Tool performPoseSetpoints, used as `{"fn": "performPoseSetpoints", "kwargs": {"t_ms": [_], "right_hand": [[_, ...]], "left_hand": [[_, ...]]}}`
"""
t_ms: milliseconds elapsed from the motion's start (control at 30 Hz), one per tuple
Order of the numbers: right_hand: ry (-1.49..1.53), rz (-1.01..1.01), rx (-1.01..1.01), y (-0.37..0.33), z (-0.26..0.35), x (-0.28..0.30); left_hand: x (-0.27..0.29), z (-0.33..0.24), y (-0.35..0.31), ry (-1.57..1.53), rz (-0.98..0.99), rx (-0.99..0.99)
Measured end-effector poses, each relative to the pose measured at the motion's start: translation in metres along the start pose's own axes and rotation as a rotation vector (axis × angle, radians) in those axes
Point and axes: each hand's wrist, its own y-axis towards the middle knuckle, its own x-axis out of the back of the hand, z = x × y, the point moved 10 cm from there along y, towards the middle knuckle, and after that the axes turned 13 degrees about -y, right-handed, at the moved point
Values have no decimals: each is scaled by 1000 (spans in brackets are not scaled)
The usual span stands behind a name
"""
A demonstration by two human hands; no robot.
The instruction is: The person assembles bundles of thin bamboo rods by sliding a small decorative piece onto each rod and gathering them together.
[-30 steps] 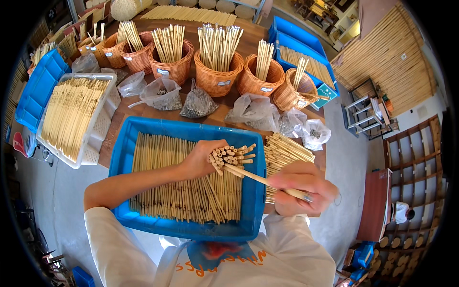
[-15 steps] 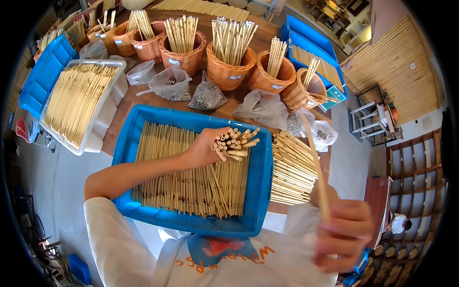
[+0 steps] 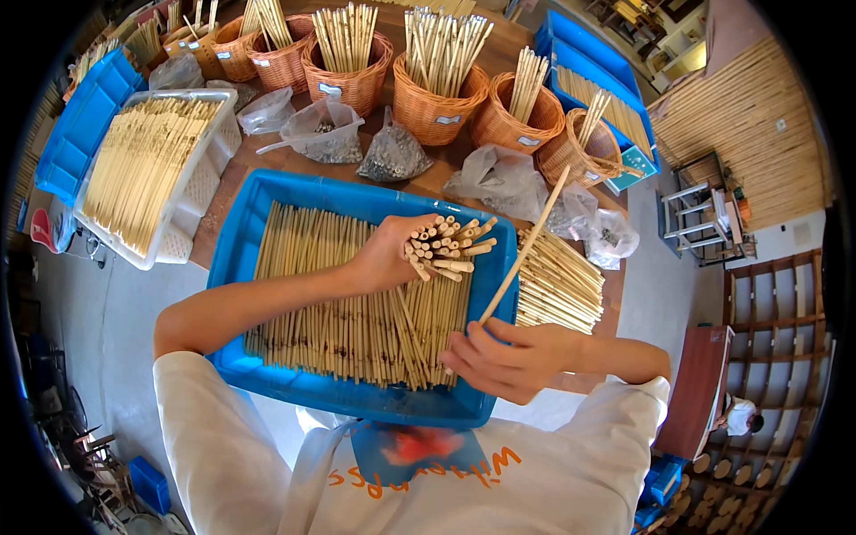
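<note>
My left hand [image 3: 390, 254] is closed round a bundle of bamboo sticks [image 3: 448, 245], their cut ends fanning out to the right. Beneath it lies a blue plastic tray [image 3: 234, 259] with a layer of similar sticks [image 3: 330, 312], mostly side by side, a few askew. Over the tray's near right corner, my right hand [image 3: 517, 358] pinches one bamboo stick [image 3: 526, 254] between thumb and fingers. That stick slants up and to the right, its far end past the tray's right wall. More loose sticks [image 3: 562, 283] lie on the table to the right of the tray.
Wicker baskets [image 3: 439, 111] holding upright sticks line the back of the wooden table [image 3: 234, 209]. Plastic bags of small metal pieces [image 3: 392, 153] sit before them. A white crate [image 3: 192, 192] full of sticks stands left; a blue bin [image 3: 646, 134] is at back right. Another person [image 3: 742, 416] is far right.
My right hand has swung from the lower right in to the tray's near right corner, bringing the single stick along. My left hand keeps its bundle over the tray.
</note>
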Motion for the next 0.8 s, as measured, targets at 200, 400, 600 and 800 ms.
{"fn": "performPoseSetpoints", "kwargs": {"t_ms": [200,400,600,800], "right_hand": [[139,-305,-215,-6,-12,41],[494,42,-138,5,40,-13],[1036,825,-334,-28,59,-130],[651,690,-372,-13,61,-172]], "left_hand": [[2,-6,-2,30,6,-34],[0,2,-1,11,13,21],[3,10,-3,1,-18,54],[1,-2,0,50,5,14]]}}
